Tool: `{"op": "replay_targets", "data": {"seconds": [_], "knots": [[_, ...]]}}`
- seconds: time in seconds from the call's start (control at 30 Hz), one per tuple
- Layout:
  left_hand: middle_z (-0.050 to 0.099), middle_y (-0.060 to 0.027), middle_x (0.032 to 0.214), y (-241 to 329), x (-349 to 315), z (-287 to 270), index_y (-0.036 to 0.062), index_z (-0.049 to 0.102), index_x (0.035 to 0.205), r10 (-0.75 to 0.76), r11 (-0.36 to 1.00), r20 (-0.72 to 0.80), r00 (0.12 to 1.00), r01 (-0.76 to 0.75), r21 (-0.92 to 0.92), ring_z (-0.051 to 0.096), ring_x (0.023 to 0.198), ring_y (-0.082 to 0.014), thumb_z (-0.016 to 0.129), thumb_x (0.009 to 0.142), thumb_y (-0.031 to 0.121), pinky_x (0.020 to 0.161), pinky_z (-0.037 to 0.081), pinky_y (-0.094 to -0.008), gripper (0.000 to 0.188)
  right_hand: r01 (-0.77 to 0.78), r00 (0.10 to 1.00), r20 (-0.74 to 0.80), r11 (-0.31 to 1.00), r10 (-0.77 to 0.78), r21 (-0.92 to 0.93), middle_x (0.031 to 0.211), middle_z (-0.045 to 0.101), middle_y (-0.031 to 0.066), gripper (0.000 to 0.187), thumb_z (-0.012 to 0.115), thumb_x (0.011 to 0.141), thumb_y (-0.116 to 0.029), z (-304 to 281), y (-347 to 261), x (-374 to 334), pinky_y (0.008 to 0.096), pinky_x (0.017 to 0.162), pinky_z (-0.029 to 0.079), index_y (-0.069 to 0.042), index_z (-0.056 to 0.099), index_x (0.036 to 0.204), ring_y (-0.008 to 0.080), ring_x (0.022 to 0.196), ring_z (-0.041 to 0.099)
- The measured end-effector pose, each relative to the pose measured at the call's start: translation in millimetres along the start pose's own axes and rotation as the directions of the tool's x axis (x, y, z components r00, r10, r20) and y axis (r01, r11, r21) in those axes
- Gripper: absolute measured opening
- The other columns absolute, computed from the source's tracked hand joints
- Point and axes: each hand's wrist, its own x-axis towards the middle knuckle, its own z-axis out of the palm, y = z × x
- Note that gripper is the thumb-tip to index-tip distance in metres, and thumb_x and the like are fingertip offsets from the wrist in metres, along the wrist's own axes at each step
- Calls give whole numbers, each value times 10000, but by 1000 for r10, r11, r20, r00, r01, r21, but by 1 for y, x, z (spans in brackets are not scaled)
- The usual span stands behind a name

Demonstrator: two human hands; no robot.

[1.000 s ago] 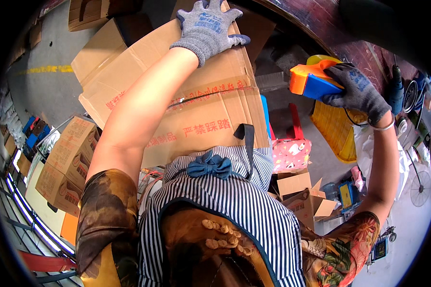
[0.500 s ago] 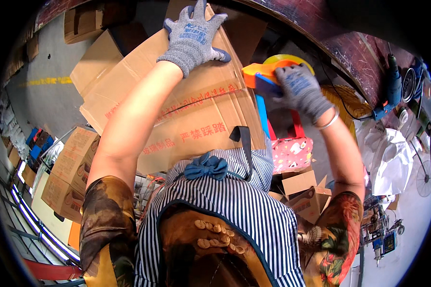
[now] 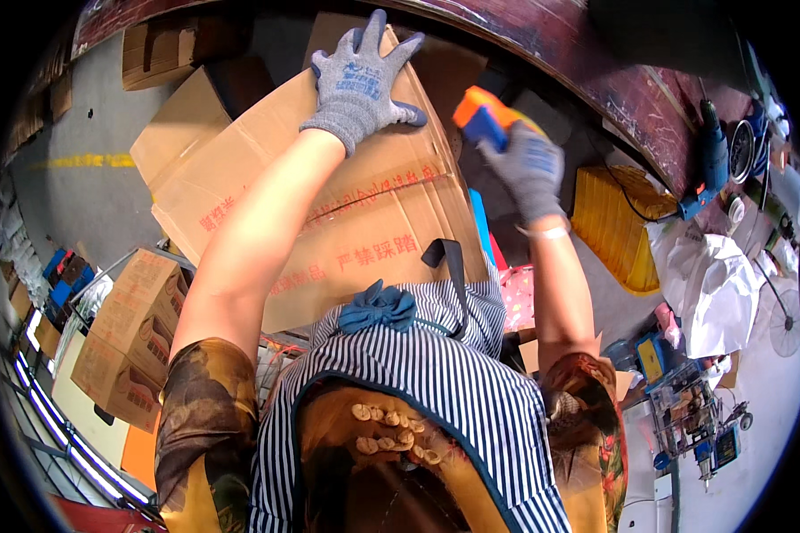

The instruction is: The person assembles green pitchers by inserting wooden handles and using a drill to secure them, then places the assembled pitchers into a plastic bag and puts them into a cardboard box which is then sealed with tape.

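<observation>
A large brown cardboard box (image 3: 378,226) with red print leans tilted in front of my striped apron. My left hand (image 3: 357,93), in a grey knit glove, lies on its upper far part with the fingers spread. In my right hand (image 3: 532,173), gloved alike, is an orange and blue tape dispenser (image 3: 489,115). It hangs just off the box's right side, apart from it by the look of it. The glove covers part of the dispenser, and its tape roll is hidden.
A dark red worktop (image 3: 542,44) curves along the far side, with a blue power drill (image 3: 711,160) at its right. Below it stands a yellow plastic crate (image 3: 618,226). White bags (image 3: 716,293) lie to the right; stacked cartons (image 3: 129,333) stand at left.
My right hand has swung left, nearer the box, turning the tape dispenser; its yellow roll has gone out of sight. My left hand stays spread on the box.
</observation>
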Motion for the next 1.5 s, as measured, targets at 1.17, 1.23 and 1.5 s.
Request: {"op": "replay_targets", "data": {"seconds": [1.17, 1.23, 1.5], "knots": [[589, -51, 1420, -203, -148, 71, 251, 538, 1434, -267, 890, -28, 963, 236, -390, 572, 1277, -283, 449, 993, 576, 1086, 406, -459, 554, 122, 793, 443, 821, -418, 557, 860, 745, 45, 357, 578, 1016, -311, 27, -125, -48, 282, 690, 537, 16, 706, 1081, 116, 771, 695], [579, -58, 1434, -203, -147, 67, 258, 518, 1449, -283, 903, -4, 959, 265, -339, 568, 1287, -282, 465, 993, 557, 1092, 412, -443, 548, 232, 747, 522, 897, -413, 378, 866, 752, 56, 366, 575, 1015, -324, 19, -159, -44, 280, 684, 533, 18, 703, 1039, 137, 763, 703], [609, -44, 1393, -194, -145, 55, 242, 563, 1406, -303, 898, -7, 953, 284, -335, 588, 1258, -259, 490, 966, 557, 1055, 410, -476, 546, -489, 459, 703, 505, -544, 711, 1008, 745, 154, 339, 581, 1031, -270, 91, -186, -57, 344, 751, 619, 42, 667, 1134, 229, 833, 743]]}}
